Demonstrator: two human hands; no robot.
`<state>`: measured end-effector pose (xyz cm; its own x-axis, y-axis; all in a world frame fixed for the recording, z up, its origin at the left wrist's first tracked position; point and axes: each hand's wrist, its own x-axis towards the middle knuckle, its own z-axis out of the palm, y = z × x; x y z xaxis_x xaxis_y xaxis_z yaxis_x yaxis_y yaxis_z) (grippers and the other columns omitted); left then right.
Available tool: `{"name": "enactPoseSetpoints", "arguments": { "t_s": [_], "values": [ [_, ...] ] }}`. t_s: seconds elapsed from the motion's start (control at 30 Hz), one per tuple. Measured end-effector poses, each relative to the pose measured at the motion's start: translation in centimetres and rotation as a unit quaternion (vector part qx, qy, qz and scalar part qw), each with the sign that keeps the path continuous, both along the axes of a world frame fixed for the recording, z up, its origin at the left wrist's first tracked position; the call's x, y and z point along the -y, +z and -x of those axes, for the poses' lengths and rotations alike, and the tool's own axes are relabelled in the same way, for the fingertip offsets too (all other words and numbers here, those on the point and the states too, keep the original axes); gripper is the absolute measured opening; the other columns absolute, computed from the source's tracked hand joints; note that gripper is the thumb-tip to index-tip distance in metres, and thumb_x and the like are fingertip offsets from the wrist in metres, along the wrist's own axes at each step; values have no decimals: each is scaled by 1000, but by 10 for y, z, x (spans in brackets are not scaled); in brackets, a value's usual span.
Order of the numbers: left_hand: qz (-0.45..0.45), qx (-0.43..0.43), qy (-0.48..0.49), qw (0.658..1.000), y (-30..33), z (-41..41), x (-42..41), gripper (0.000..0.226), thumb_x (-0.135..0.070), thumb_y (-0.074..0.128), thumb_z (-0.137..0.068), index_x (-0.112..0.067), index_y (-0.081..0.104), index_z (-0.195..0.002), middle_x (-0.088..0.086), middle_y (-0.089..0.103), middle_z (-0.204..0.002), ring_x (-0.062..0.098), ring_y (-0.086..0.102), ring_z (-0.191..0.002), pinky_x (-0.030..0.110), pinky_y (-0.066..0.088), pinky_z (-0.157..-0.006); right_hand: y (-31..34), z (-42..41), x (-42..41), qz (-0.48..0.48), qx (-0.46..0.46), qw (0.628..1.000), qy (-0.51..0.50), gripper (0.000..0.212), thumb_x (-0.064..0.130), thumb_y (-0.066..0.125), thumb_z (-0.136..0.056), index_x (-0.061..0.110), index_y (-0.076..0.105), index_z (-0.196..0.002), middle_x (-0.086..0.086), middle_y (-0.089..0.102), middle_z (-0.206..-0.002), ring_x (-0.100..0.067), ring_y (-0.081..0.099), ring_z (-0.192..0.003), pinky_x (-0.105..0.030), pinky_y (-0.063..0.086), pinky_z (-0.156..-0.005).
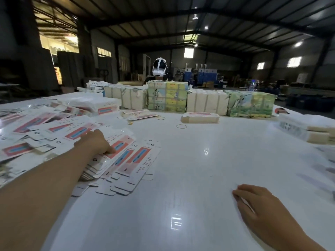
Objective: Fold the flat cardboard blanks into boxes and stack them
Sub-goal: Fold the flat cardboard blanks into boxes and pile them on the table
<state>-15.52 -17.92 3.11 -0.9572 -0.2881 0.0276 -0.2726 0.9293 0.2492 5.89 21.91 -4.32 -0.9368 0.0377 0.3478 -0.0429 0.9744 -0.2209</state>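
Left hand (94,142) reaches out over the fanned pile of blanks (126,160) at the left of the bench (190,169), its fingers curled down onto the top blank, fingertips (110,151) at the edge of the pink panel; whether they pinch the blank or only press on it cannot be told. Right hand (253,201) lies near right on the bare bench, palm down, fingers loosely bent and together, holding nothing.

More blanks (36,127) spread in a loose heap across the far left of the bench, white with pink and blue printed panels. Beyond them, toward the middle, one flat folded box (137,114) lies alone, and a low stack of boxes (200,117) sits further right. Rubber bands (181,126) lie on the bench between these and the pile. At the right edge another stack (304,129) stands, blurred.

Along the far side runs a row of wrapped bundles (167,96), some plain cream, some printed green and yellow. Behind the row a person with a white headset (159,67) is partly hidden. A dim warehouse with roof lights lies beyond.
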Motion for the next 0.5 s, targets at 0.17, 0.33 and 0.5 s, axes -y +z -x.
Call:
{"name": "enactPoseSetpoints", "arguments": {
  "t_s": [0.17,0.33,0.5],
  "values": [
    [3,-63,39,997,-3,-3,-8,52,-44,80,-67,-8,54,-94,8,61,-89,24,58,-84,34,45,-71,2,0,3,3,1,1000,-1,31,30,51,-94,33,62,-123,19,52,-131,-3,41,-128,-16,28,-101],
    [185,-171,13,968,2,-15,-33,47,-42,70,-77,-17,44,-107,3,54,-98,18,49,-88,35,41,-77,3,0,5,8,-3,1000,6,34,33,47,-95,35,58,-127,22,48,-135,-2,38,-129,-16,27,-103],
    [-16,-210,-97,973,21,-39,-63,16,-22,61,-87,-21,48,-96,0,64,-93,15,61,-70,28,50,-57,2,2,5,15,-11,1000,11,32,33,43,-96,35,59,-124,20,47,-135,-5,38,-129,-22,31,-104]
  ]
}}
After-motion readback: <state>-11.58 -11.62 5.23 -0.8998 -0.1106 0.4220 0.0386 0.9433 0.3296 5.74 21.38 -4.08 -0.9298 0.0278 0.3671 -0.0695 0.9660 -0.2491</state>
